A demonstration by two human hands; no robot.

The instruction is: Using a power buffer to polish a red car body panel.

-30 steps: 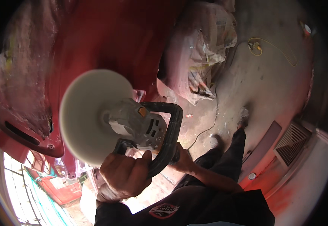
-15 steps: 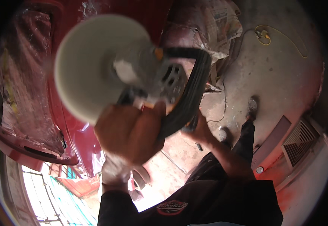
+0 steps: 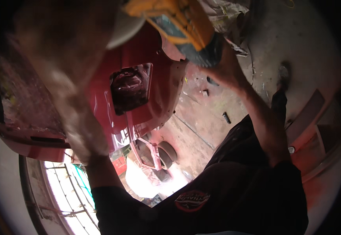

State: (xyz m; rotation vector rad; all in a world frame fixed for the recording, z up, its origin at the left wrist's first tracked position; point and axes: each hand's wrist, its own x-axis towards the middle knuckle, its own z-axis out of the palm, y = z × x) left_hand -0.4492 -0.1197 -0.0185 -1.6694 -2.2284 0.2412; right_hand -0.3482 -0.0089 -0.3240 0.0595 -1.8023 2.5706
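Change over the last second: the polisher (image 3: 192, 27) has swung to the top of the view and rolled over, yellow housing now showing, most of its white pad (image 3: 126, 33) cut off or hidden. Reads as the work shifting to the far part of the panel; contact cannot be told.

Nearest: left hand (image 3: 58, 29), raised close to the lens, dark and blurred. Its fingers cannot be made out, nor what they hold. Right hand (image 3: 224, 70) closed round the polisher's dark rear end, no gap visible between palm and casing.

Below the tool: glossy red panel (image 3: 164, 92), curved, small holes along its right edge, dark four-sided opening (image 3: 131, 88) toward its lower edge. Crumpled film (image 3: 25, 94) off its left edge, dull and streaked.

Beyond: stained floor (image 3: 196, 113), small black object (image 3: 226, 117) lying well off the panel's right edge. Crumpled paper (image 3: 229, 13) past the upper right edge. Lower left, barred window (image 3: 70, 196), glaring white.
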